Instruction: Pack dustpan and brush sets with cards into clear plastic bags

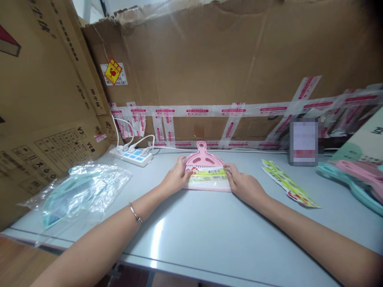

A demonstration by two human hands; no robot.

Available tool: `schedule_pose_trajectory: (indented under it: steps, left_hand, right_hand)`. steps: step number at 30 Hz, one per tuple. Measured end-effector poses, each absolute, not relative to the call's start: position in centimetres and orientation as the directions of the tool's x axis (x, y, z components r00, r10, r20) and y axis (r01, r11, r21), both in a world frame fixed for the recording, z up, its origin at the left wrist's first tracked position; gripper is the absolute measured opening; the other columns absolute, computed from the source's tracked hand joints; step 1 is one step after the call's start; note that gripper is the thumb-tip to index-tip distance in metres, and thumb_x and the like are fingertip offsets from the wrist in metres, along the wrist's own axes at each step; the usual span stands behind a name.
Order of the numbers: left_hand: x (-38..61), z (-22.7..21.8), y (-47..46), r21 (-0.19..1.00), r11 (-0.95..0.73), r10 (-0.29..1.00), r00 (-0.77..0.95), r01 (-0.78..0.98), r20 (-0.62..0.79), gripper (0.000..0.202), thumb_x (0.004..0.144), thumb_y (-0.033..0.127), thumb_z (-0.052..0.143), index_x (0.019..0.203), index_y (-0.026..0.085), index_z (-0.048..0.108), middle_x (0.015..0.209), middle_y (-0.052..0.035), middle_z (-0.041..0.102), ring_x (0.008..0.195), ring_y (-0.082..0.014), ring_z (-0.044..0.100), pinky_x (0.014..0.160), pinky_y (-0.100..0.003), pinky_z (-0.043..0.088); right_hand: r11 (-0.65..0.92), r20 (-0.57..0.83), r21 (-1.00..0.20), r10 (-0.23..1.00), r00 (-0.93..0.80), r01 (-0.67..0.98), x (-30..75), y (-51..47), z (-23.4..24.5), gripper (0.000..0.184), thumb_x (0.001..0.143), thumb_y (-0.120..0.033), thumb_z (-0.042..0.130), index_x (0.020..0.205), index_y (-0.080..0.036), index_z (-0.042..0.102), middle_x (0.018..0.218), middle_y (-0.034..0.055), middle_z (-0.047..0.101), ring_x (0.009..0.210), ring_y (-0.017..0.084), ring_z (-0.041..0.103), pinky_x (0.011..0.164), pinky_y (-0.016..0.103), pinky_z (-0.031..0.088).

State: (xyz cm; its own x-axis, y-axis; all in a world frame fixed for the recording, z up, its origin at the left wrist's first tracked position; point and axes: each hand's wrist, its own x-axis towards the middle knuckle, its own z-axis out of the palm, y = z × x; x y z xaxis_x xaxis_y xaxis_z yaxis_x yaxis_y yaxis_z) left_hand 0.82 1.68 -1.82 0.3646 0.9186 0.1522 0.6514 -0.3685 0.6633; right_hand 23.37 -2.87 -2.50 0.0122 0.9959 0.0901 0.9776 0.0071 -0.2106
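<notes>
A pink dustpan [202, 150] lies flat on the table in front of me, its looped handle pointing away. Across its pan runs a yellow-green and white printed label [208, 174], with a row of pale bristles showing along the label's far edge. My left hand [176, 175] grips the left side of the pan, thumb resting on the label. On the opposite side, my right hand [243, 184] closes around the right edge, with fingertips at the label's end. The undersides of both grips are hidden.
Clear plastic wraps a teal dustpan [72, 191] at left. Behind it sits a white power strip [134, 155] with plugged cables. To the right are loose printed labels [289, 183], a blurred-out upright device [304, 141], and pink and teal plastic pieces [353, 179]. Large cardboard boxes [194, 59] wall the back.
</notes>
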Motion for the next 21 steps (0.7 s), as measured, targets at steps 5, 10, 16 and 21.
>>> schedule_pose_trajectory:
  steps: [5, 10, 16, 21]
  left_hand:
    - [1.0, -1.1, 1.1, 0.576, -0.338, 0.933, 0.344, 0.744, 0.103, 0.06, 0.082, 0.045, 0.044, 0.134, 0.02, 0.028, 0.114, -0.0144, 0.059, 0.097, -0.0324, 0.06, 0.08, -0.041, 0.044]
    - [0.6, -1.2, 1.1, 0.567, -0.324, 0.935, 0.347, 0.758, 0.071, 0.062, 0.082, 0.049, 0.044, 0.133, 0.018, 0.03, 0.097, -0.0105, 0.063, 0.089, -0.0279, 0.061, 0.075, -0.035, 0.044]
    - [0.4, -1.5, 1.4, 0.603, -0.372, 0.913, 0.397, 0.706, 0.099, 0.064, 0.084, 0.055, 0.037, 0.134, 0.016, 0.028, 0.082, -0.0048, 0.061, 0.076, -0.0225, 0.059, 0.069, -0.031, 0.043]
    - [0.5, -1.3, 1.5, 0.601, -0.362, 0.921, 0.372, 0.713, 0.113, 0.053, 0.09, 0.047, 0.029, 0.131, 0.015, 0.032, 0.084, -0.0055, 0.061, 0.081, -0.0222, 0.059, 0.076, -0.033, 0.043]
  right_hand:
    - [0.004, 0.054, -0.11, 0.999, 0.002, 0.994, 23.5, -3.0, -2.0, 0.039, 0.09, -0.025, 0.028, 0.127, -0.019, 0.038, 0.079, 0.0119, 0.068, 0.068, 0.028, 0.063, 0.056, 0.03, 0.034]
    - [0.04, 0.1, -0.199, 0.995, -0.02, 0.979, 24.6, -2.6, -2.6, 0.037, 0.091, -0.026, 0.025, 0.125, -0.018, 0.039, 0.07, 0.0076, 0.065, 0.065, 0.025, 0.062, 0.057, 0.028, 0.035]
    - [0.11, 0.214, -0.325, 0.976, -0.04, 0.939, 26.3, -1.7, -3.1, 0.036, 0.09, -0.031, 0.027, 0.121, -0.019, 0.041, 0.069, 0.0055, 0.064, 0.064, 0.024, 0.06, 0.058, 0.027, 0.037]
    - [0.047, 0.192, -0.339, 0.981, 0.021, 0.94, 29.0, -1.1, -1.9, 0.035, 0.086, -0.035, 0.031, 0.116, -0.02, 0.043, 0.055, 0.0006, 0.056, 0.056, 0.023, 0.056, 0.055, 0.027, 0.037]
